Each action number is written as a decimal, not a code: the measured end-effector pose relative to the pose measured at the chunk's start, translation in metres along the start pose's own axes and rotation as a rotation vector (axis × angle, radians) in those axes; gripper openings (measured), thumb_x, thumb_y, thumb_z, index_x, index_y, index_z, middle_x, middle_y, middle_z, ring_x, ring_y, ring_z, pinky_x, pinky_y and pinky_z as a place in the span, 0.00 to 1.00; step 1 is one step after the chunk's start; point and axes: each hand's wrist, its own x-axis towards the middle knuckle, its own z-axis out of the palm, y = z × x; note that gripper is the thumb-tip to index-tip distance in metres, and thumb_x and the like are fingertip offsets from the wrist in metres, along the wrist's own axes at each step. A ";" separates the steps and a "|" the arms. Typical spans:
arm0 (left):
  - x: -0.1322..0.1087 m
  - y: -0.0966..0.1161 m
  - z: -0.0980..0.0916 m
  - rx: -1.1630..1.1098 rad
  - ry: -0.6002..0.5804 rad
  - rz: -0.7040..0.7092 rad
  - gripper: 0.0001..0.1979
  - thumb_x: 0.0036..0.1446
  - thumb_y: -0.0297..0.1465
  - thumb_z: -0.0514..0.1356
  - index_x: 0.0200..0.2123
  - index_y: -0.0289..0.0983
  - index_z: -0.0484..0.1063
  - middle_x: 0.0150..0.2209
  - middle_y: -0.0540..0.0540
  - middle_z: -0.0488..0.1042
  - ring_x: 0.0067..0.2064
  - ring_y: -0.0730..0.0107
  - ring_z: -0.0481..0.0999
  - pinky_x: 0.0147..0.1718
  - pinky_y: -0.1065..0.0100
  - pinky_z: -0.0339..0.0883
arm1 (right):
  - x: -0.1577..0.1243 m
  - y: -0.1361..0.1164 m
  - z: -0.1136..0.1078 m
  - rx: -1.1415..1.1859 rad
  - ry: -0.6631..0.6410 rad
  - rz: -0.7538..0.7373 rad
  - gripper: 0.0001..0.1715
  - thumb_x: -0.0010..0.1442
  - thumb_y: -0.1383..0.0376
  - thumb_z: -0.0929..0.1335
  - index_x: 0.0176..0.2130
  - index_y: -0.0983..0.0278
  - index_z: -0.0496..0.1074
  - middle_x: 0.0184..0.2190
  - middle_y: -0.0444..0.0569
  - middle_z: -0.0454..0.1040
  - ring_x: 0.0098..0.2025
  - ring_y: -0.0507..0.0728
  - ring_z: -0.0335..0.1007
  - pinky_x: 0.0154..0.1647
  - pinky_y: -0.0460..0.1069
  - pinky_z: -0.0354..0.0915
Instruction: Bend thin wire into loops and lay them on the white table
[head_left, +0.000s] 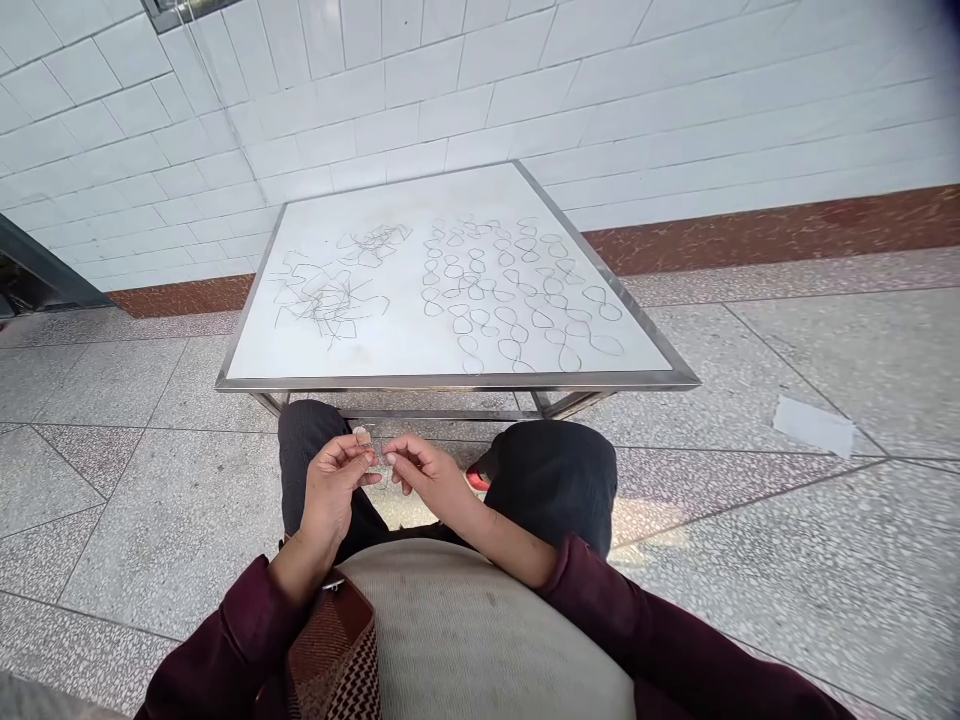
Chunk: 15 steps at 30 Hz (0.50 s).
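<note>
My left hand (336, 478) and my right hand (424, 472) meet over my lap, just below the table's front edge. Both are closed in a pinch, fingertips nearly touching. Something very thin, too small to make out, seems held between them. On the white table top (405, 345) lies a tangled heap of thin wire pieces (330, 295) at the left. Several bent wire loops in figure-eight shapes (517, 295) are spread out over the right half.
The low table has a metal frame (457, 381) and stands against a white tiled wall (525, 80). Speckled stone floor lies all around. A scrap of paper (814, 425) lies on the floor at the right.
</note>
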 end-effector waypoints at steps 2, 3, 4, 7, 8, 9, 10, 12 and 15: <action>0.000 0.000 0.000 -0.009 0.010 0.010 0.18 0.43 0.35 0.74 0.37 0.35 0.77 0.30 0.50 0.76 0.32 0.72 0.77 0.31 0.70 0.74 | 0.000 0.000 0.000 0.022 -0.005 0.006 0.11 0.62 0.57 0.66 0.38 0.61 0.71 0.25 0.41 0.68 0.24 0.49 0.64 0.24 0.45 0.66; 0.000 0.001 0.000 -0.012 0.015 0.011 0.18 0.43 0.35 0.74 0.37 0.35 0.77 0.30 0.50 0.76 0.32 0.72 0.77 0.31 0.70 0.74 | 0.000 0.000 0.000 0.029 -0.005 0.009 0.11 0.62 0.57 0.67 0.38 0.61 0.71 0.25 0.41 0.68 0.24 0.49 0.64 0.23 0.45 0.66; -0.001 0.001 0.000 -0.014 0.016 0.008 0.18 0.43 0.35 0.73 0.38 0.35 0.77 0.30 0.50 0.76 0.32 0.72 0.77 0.31 0.70 0.74 | 0.000 0.000 0.000 0.033 -0.005 0.013 0.11 0.61 0.56 0.67 0.38 0.61 0.71 0.25 0.41 0.67 0.25 0.50 0.64 0.23 0.45 0.66; -0.002 0.002 0.001 -0.013 0.002 -0.007 0.19 0.43 0.35 0.73 0.39 0.35 0.77 0.29 0.50 0.76 0.32 0.72 0.77 0.32 0.70 0.74 | 0.000 0.001 0.001 0.038 -0.009 0.024 0.11 0.59 0.56 0.69 0.37 0.61 0.71 0.26 0.41 0.66 0.26 0.50 0.64 0.23 0.45 0.66; -0.002 0.003 0.001 -0.012 0.000 -0.008 0.19 0.43 0.35 0.73 0.39 0.36 0.76 0.29 0.50 0.76 0.32 0.72 0.77 0.32 0.70 0.74 | 0.000 0.001 0.001 0.047 -0.014 0.021 0.12 0.60 0.56 0.69 0.37 0.61 0.71 0.26 0.41 0.67 0.26 0.50 0.64 0.24 0.45 0.66; -0.002 0.003 0.001 -0.011 0.001 -0.005 0.19 0.43 0.35 0.73 0.39 0.36 0.76 0.29 0.51 0.76 0.32 0.72 0.77 0.32 0.70 0.73 | -0.001 0.002 0.001 0.057 -0.023 0.016 0.12 0.61 0.55 0.68 0.37 0.61 0.71 0.27 0.42 0.68 0.27 0.50 0.65 0.25 0.45 0.66; -0.002 0.002 0.001 -0.011 0.008 0.001 0.19 0.44 0.35 0.73 0.39 0.36 0.76 0.29 0.51 0.76 0.32 0.72 0.77 0.32 0.69 0.73 | -0.001 0.002 0.001 0.068 -0.032 0.010 0.13 0.62 0.54 0.67 0.38 0.61 0.71 0.27 0.43 0.68 0.27 0.50 0.65 0.25 0.45 0.66; -0.002 0.002 0.001 -0.014 0.025 0.021 0.19 0.44 0.35 0.73 0.40 0.36 0.76 0.28 0.51 0.76 0.32 0.73 0.77 0.34 0.69 0.73 | -0.002 0.003 0.001 0.085 -0.049 0.010 0.14 0.61 0.54 0.68 0.39 0.61 0.71 0.28 0.43 0.69 0.28 0.51 0.66 0.26 0.45 0.66; -0.001 0.000 0.001 -0.019 0.031 0.038 0.18 0.44 0.34 0.73 0.39 0.36 0.76 0.28 0.52 0.76 0.31 0.73 0.76 0.34 0.69 0.72 | -0.002 0.004 0.002 0.092 -0.049 0.038 0.14 0.58 0.55 0.71 0.39 0.61 0.71 0.28 0.43 0.69 0.29 0.51 0.65 0.24 0.45 0.65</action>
